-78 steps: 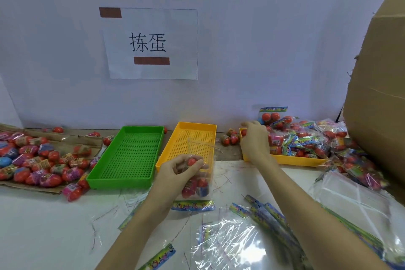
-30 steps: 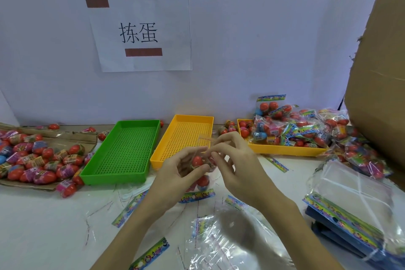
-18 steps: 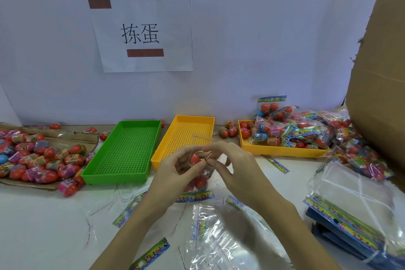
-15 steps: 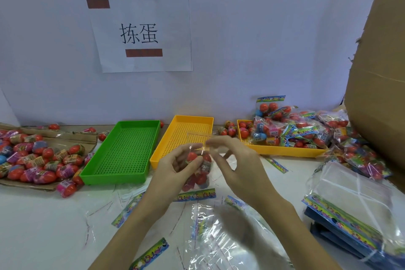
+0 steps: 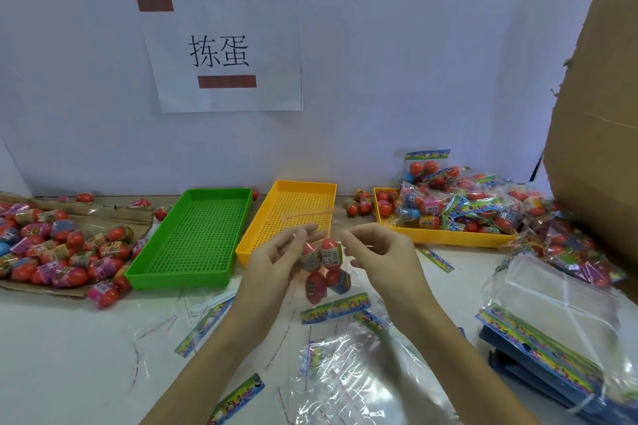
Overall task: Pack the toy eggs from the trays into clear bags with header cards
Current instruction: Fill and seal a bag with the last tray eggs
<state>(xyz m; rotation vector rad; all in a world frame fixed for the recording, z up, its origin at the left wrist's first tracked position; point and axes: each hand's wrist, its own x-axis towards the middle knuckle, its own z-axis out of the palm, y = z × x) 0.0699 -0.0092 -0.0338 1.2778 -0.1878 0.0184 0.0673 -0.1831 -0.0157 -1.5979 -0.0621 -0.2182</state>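
Lining the white table (image 5: 69, 355) — trays (image 5: 193, 238), eggs (image 5: 62, 245) — below a wall sign (image 5: 221, 52).

Beyond my fingertips (image 5: 303, 235) the yellow tray (image 5: 293, 214) blocks low passage; leftward stands the green tray (image 5: 193, 235); bare table (image 5: 69, 355) lies nearer, left of them.

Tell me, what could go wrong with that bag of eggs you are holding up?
The clear bag hangs in the air with its header card at the bottom and its mouth up between the left hand and the right hand. If either pinch slips, the toy eggs might tip out. They are round, so they could roll across the white table.
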